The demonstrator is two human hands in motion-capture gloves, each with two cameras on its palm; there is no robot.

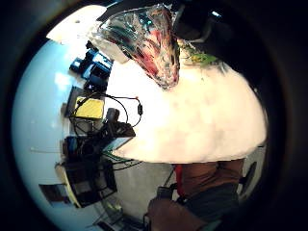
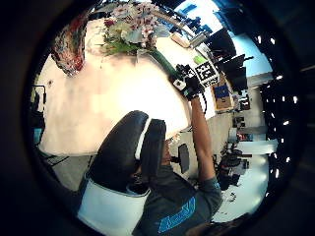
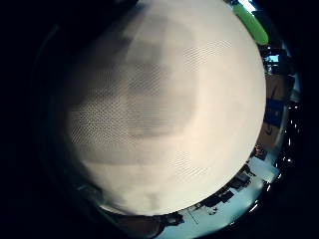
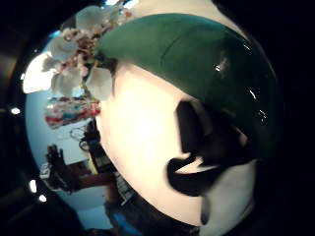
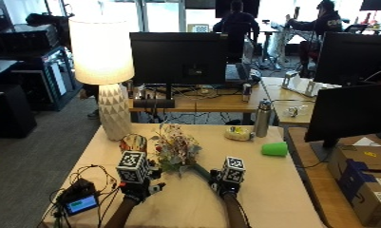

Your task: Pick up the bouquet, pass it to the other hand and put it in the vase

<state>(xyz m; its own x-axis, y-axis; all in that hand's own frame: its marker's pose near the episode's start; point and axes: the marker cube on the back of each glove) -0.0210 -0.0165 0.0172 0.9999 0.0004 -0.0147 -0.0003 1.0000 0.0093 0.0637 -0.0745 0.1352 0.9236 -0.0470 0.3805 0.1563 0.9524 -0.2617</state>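
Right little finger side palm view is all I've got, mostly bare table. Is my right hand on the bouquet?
Observer: Yes, the right hand grips the bouquet by its green stem end.
Operator: Where's the vase?
Observer: The vase stands by the base of the lamp, to the left of the flowers.
Operator: And the left hand?
Observer: The left hand is over the table, apart from the bouquet.

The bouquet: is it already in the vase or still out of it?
Out. The bouquet lies on the table beside the vase; the right hand is at its stem.
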